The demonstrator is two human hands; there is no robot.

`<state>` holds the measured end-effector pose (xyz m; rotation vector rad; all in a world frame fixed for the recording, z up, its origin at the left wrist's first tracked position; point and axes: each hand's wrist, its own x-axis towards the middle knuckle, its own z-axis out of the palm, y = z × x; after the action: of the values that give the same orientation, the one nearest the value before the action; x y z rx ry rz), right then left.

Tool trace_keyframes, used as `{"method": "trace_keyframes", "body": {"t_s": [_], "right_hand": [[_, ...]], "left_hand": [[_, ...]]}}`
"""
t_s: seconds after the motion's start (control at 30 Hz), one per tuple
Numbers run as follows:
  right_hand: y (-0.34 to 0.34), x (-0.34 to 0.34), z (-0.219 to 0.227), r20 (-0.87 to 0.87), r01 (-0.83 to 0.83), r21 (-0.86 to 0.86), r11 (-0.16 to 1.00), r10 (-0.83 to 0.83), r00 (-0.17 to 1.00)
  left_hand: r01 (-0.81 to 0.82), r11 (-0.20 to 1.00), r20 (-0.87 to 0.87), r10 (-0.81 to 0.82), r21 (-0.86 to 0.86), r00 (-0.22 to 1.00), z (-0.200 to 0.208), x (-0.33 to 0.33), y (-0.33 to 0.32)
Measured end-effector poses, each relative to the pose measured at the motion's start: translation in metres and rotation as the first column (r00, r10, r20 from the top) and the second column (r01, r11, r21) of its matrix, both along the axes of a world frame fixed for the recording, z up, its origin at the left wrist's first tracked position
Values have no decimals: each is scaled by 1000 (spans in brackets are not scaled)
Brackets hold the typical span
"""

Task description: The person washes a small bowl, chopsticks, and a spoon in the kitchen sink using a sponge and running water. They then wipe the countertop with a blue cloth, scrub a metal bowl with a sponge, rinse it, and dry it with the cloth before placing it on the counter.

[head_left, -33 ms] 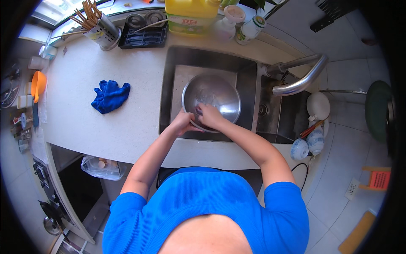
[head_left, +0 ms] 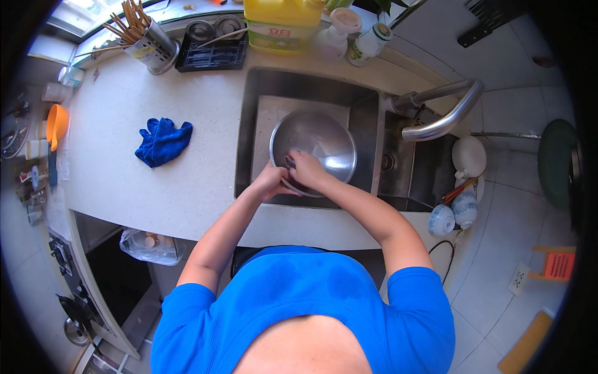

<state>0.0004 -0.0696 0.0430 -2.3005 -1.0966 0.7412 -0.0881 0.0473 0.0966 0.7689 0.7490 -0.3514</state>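
A shiny steel mixing bowl [head_left: 317, 134] rests tilted in the larger basin of the sink [head_left: 245, 134]. My left hand [head_left: 271, 182] is closed on the bowl's near left rim, with the thumb at the edge. Inside the bowl, my right hand [head_left: 304, 169] has its fingers curled against the near left wall. A small dark piece shows by the right fingertips, too hidden to name.
A steel faucet [head_left: 436, 128] arches over the smaller basin on the right. A crumpled blue cloth [head_left: 163, 142] lies on the counter to the left. Behind stand a chopstick holder [head_left: 152, 50], a black rack [head_left: 210, 55] and a yellow jug [head_left: 281, 28]. Bowls [head_left: 441, 219] sit at right.
My right hand has shifted slightly left along the bowl's inner wall. The left hand keeps its hold on the rim.
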Motion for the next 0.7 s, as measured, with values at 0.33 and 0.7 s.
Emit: {"method": "trace_keyframes", "body": {"t_s": [0.33, 0.7], "right_hand": [[16, 102, 13, 632, -451, 91, 888, 298, 715], [-10, 16, 3, -743, -53, -149, 987, -77, 665]], "left_hand": [[-15, 1000, -59, 14, -27, 998, 23, 0, 16], [-51, 997, -86, 55, 51, 995, -12, 4, 4]]}}
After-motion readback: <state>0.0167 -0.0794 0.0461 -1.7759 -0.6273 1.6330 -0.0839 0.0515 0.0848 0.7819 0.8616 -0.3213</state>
